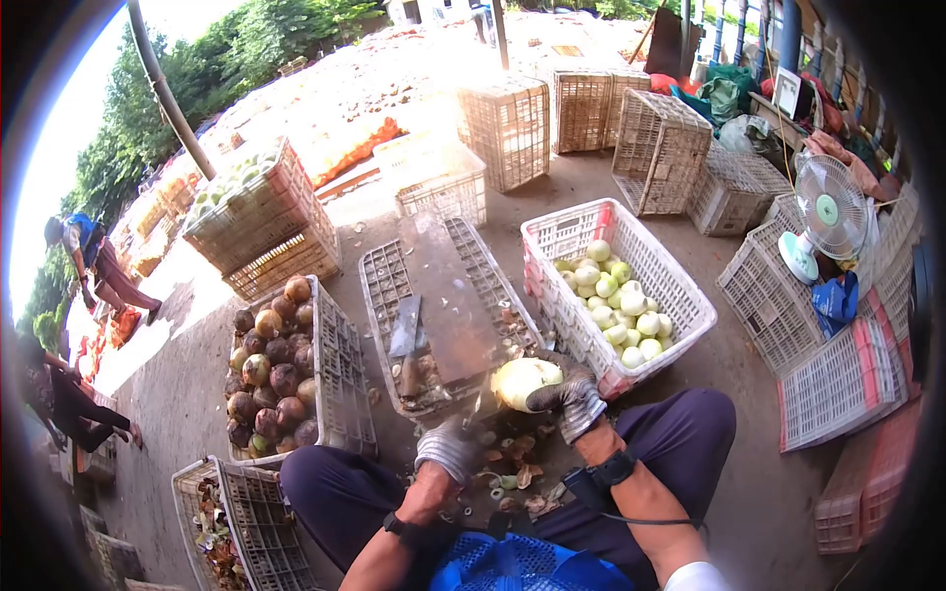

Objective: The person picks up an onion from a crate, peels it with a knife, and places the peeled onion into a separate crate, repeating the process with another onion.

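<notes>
A partly peeled pale onion [527,383] is held in my gloved right hand [572,396], fingers wrapped round its right side. My left hand [448,453], also in a striped glove, is smeared by motion just below and left of it; its fingers and anything in them cannot be made out. In front of me a wooden plank [443,295] lies across an upturned crate [379,281]. A cleaver [405,327] rests beside the plank, handle toward me. Onion skins and scraps [512,463] litter the ground between my legs.
To the left, a crate [345,374] holds unpeeled brown onions; a crate of skins [241,492] stands nearer. At right, a white crate [680,286] holds peeled onions. Stacked crates [266,217], a fan [830,207] and two people at far left surround the area.
</notes>
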`<state>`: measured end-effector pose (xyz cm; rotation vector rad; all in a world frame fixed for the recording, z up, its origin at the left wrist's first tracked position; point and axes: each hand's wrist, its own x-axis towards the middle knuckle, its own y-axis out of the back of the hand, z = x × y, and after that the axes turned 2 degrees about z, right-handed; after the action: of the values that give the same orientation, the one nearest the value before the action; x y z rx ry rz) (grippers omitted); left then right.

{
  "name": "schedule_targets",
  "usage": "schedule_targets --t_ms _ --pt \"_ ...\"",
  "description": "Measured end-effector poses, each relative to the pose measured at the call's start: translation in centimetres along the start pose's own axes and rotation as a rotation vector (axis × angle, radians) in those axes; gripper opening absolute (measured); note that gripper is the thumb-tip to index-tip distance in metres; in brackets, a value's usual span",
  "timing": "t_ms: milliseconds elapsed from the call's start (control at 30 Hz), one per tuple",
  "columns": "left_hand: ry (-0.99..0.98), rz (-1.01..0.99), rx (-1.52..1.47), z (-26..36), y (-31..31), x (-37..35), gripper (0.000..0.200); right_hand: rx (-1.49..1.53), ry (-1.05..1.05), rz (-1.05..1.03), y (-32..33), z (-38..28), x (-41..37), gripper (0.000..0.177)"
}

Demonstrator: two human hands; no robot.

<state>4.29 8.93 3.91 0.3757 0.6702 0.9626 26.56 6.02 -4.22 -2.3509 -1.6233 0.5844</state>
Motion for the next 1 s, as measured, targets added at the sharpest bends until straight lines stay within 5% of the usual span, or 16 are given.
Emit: schedule_targets --t_ms 167,267,367,433,533,667,767,800,867,900,967,1000 --pt "-0.338 -0.003 -0.026 -0.3 1.2 -0.5 0.042 -0.248 0.145 0.013 0.3 0.1 0.3 0.083" --pt "-0.092 0.068 -0.626 1.7 1.5 -0.6 0.048 -0.45 0.189 -0.041 -0.1 0.1 -0.1 0.085" --pt "-0.097 0.016 -0.888 1.3 1.6 0.4 0.045 -0.513 0.126 -0.101 -1.0 0.4 -0.6 0.089" --pt "-0.119 0.009 -0.805 0.7 1.5 0.1 0.045 -0.638 0.144 -0.128 -2.7 -1.6 -1.6 0.091" --pt "-0.45 0.109 -0.568 -2.7 0.4 1.9 0.033 -0.714 0.21 -0.152 -2.7 -1.3 -1.6 0.095" --pt "-0.756 0.287 -0.106 -4.7 0.7 3.0 0.023 -0.194 0.013 -0.215 -2.8 -1.5 -2.0 0.093" --pt "-0.305 -0.002 -0.873 -2.2 2.4 0.4 0.023 0.127 -0.11 -0.267 -3.0 -2.0 -2.1 0.083" --pt "-0.298 0.029 -0.989 -1.2 2.6 0.1 0.022 0.239 -0.169 -0.279 -3.0 -2.0 -2.0 0.08" --pt "-0.448 0.166 -0.771 -1.7 2.3 0.6 0.022 0.349 -0.225 -0.262 -2.0 -0.6 -1.7 0.074" --pt "-0.59 0.268 -0.432 -3.4 1.8 1.7 0.023 0.345 -0.224 -0.232 -0.5 1.6 -0.9 0.072" --pt "-0.528 0.313 -0.139 -2.8 1.3 1.4 0.027 0.204 -0.174 -0.201 0.4 2.2 -0.6 0.068" --pt "-0.337 0.259 -0.189 -0.3 1.3 -0.6 0.029 0.067 -0.125 -0.198 -0.1 1.6 -0.9 0.067"
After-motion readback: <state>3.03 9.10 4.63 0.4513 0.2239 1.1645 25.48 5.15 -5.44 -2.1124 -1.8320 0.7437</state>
